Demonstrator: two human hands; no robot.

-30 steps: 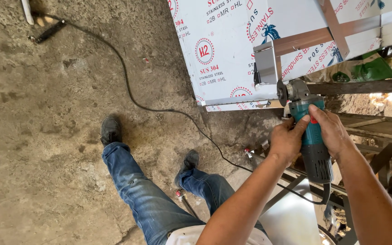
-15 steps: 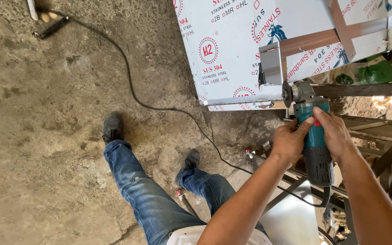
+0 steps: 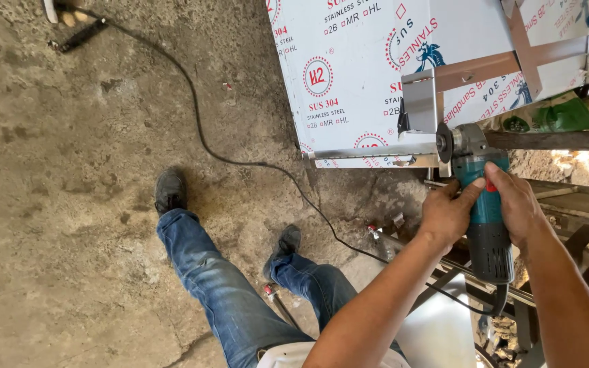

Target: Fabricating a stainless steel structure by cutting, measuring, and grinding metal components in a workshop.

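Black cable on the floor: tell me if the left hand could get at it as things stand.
Probably not without letting go: the left hand is wrapped on the teal angle grinder at bench height, while the black cable lies far down on the concrete, unobstructed.

Your grinder (image 3: 483, 204) is teal at the front with a small red switch, black at the back, and its head is grey metal. The sheet (image 3: 369, 61) you face is white with red print and round red stamps. Your jeans (image 3: 233, 293) are blue, your shoes (image 3: 170, 191) black, the cable (image 3: 199, 123) black, the floor (image 3: 69, 204) mottled grey-brown.
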